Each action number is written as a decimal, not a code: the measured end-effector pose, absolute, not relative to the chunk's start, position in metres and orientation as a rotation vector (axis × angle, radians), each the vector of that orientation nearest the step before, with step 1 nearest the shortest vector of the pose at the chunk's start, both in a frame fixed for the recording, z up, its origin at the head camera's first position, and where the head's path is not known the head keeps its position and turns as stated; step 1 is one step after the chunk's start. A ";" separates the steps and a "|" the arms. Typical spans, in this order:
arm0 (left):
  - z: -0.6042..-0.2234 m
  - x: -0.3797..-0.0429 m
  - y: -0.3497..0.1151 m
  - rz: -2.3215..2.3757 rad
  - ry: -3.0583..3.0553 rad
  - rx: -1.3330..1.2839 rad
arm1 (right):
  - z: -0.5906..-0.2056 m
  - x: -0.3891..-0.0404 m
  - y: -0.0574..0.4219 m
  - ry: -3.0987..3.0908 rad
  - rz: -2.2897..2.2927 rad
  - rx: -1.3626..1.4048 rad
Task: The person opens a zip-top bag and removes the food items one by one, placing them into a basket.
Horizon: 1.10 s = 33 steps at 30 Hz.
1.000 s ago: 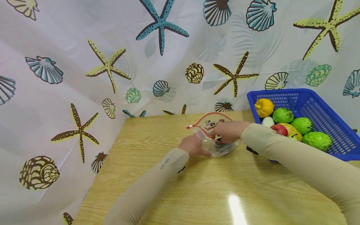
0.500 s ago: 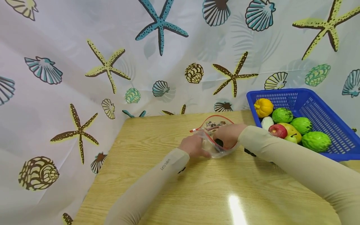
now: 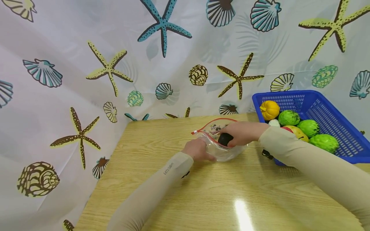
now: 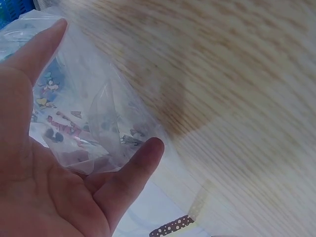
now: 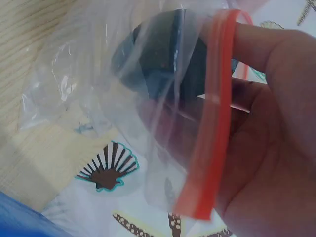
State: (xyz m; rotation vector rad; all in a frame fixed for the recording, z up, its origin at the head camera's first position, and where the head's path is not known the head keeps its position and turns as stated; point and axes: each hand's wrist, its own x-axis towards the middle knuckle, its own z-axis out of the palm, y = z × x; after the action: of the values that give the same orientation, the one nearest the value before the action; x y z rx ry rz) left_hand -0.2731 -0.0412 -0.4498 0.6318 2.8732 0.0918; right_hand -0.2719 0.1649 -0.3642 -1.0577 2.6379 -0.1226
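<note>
A clear plastic zip bag (image 3: pixel 229 155) with a red zip edge and small cartoon prints stands upright on the table, its mouth open. My right hand (image 3: pixel 244 132) grips a dark green, smooth, rounded fruit like an avocado (image 3: pixel 225 140) at the bag's mouth. In the right wrist view the avocado (image 5: pixel 170 52) shows through the film, with the red zip strip (image 5: pixel 219 108) crossing the fingers. Against the bag's left side rests my left hand (image 3: pixel 198 150). The left wrist view shows that hand's thumb and a finger (image 4: pixel 133 170) spread straight along the film; its other fingers are hidden.
At the back right, a blue perforated basket (image 3: pixel 345 128) holds a yellow pumpkin (image 3: pixel 269 110), green bumpy fruits (image 3: pixel 323 143) and other produce. My right sleeve (image 3: pixel 306 154) covers part of its near corner. A seashell-patterned curtain (image 3: pixel 173 70) hangs behind the wooden table (image 3: pixel 150 138).
My right hand dips deeper into the bag, then comes up and to the right with the avocado, which now shows at the mouth. My left hand stays at the bag.
</note>
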 end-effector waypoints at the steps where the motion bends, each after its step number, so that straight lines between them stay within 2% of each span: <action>1: -0.450 -0.273 -0.041 0.094 2.874 0.629 | -0.363 -0.271 0.167 2.641 -0.147 -1.057; 17: -0.453 -0.275 -0.042 0.099 2.870 0.610 | -0.312 -0.240 0.212 2.797 -0.338 -1.088; 26: -0.452 -0.274 -0.040 0.108 2.857 0.615 | -0.289 -0.216 0.269 2.892 -0.309 -0.769; 33: -0.453 -0.275 -0.040 0.104 2.852 0.615 | -0.299 -0.202 0.322 2.863 -0.209 -0.640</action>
State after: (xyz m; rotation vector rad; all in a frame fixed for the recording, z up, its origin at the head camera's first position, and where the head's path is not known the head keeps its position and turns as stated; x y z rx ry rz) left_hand -0.2747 -0.0398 -0.4527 0.6146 2.8523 0.1039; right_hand -0.2016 0.3221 -0.2992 -0.6398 2.8634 -0.2089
